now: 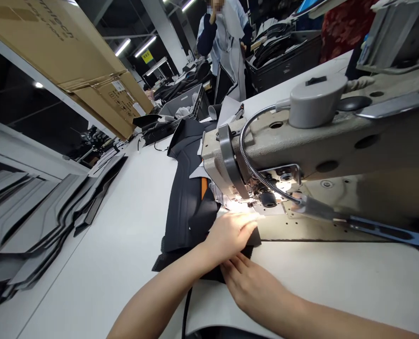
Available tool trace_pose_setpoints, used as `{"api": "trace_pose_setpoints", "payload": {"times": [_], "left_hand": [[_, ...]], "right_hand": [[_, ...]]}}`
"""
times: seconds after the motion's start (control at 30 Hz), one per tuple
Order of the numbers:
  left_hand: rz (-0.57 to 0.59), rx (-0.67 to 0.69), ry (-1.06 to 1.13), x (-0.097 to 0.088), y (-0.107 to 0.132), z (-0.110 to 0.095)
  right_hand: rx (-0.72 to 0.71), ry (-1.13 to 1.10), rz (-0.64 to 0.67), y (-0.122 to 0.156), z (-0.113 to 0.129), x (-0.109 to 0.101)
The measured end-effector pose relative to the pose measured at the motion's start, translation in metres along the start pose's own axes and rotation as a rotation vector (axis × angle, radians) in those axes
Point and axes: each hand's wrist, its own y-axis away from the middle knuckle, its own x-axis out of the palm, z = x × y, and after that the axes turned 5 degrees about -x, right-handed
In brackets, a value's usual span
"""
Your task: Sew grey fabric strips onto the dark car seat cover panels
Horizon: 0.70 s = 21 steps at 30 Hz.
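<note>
A black fabric piece (186, 202) lies partly under the head of a sewing machine (252, 150), with a strip of orange (204, 187) showing along it. My left hand (230, 234) is on the fabric just in front of the lit needle area, fingers together and pointing right, holding the fabric. Just below it, my right hand (250, 282) grips the fabric's near edge; its fingertips are partly hidden beneath my left hand. The needle itself is hard to make out.
Stacked grey and black panels (43, 221) lie at the left. Cardboard boxes (71, 61) stand above them. A blue-handled tool (386, 230) rests by the machine's lamp. Across the table stands a person (223, 47) beside a dark bin (283, 61) of pieces.
</note>
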Motion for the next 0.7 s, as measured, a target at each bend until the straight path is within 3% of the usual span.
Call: {"api": "trace_pose_setpoints", "payload": {"times": [0.1, 0.2, 0.37, 0.53, 0.7], "left_hand": [[0.050, 0.202, -0.254, 0.007, 0.015, 0.007], [-0.013, 0.281, -0.324, 0.015, 0.027, 0.022], [-0.082, 0.203, -0.121, 0.020, 0.030, 0.028], [-0.038, 0.148, -0.141, 0.023, 0.021, 0.022], [-0.125, 0.072, -0.154, 0.029, 0.011, 0.037]], "right_hand": [[0.026, -0.087, -0.003, -0.004, 0.001, 0.007], [0.055, -0.200, -0.030, 0.002, -0.005, 0.004], [0.067, -0.175, -0.030, 0.005, -0.005, 0.000], [0.083, -0.154, -0.041, 0.007, -0.008, 0.000], [0.020, -0.208, 0.057, 0.008, -0.022, -0.012]]}}
